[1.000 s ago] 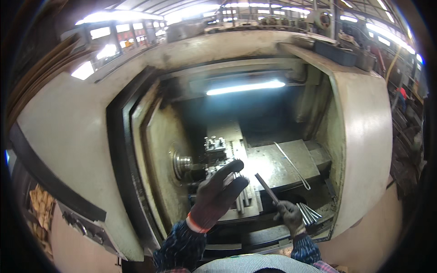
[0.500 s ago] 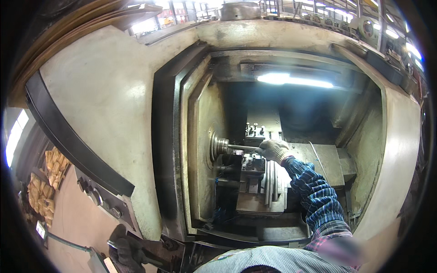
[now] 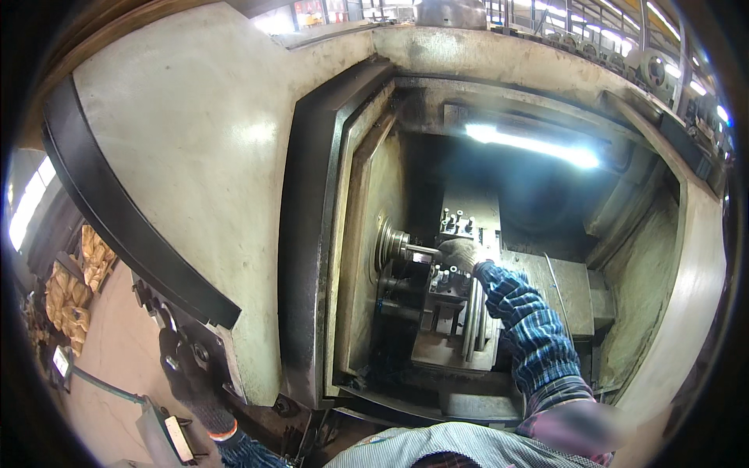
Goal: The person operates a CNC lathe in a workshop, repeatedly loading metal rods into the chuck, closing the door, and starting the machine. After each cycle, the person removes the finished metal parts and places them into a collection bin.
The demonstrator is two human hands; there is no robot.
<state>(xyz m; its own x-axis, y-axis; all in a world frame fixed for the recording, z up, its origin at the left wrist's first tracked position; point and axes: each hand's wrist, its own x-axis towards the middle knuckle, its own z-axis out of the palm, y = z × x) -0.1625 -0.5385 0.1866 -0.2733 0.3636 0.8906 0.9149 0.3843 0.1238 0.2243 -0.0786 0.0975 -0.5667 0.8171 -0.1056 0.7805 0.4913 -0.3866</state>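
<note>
My right hand (image 3: 462,254), in a pale knit glove, is closed around a slim metal rod (image 3: 424,250) inside the lathe. The rod's left end sits in the round spindle collet (image 3: 396,246); its right part is hidden by the glove. Below that hand is a tool block with bolts (image 3: 450,282), and another bolted tool block (image 3: 458,225) stands behind it. At lower left, my left hand (image 3: 186,378) wears a dark glove. Its fingers stretch up along the control panel (image 3: 222,360), close to a silver knob (image 3: 165,316). Whether they touch it is unclear.
Several metal rods (image 3: 473,324) lie on the slide beside the tool block. A bright tube lamp (image 3: 534,146) lights the enclosure. The dark door frame (image 3: 312,234) stands left of the opening. Tan wrapped bundles (image 3: 69,300) are at far left, near a small stand (image 3: 160,429).
My left hand has risen from below the control panel to beside its knobs. My right hand has moved nearer the collet along the rod, leaving less of it showing. The view has shifted.
</note>
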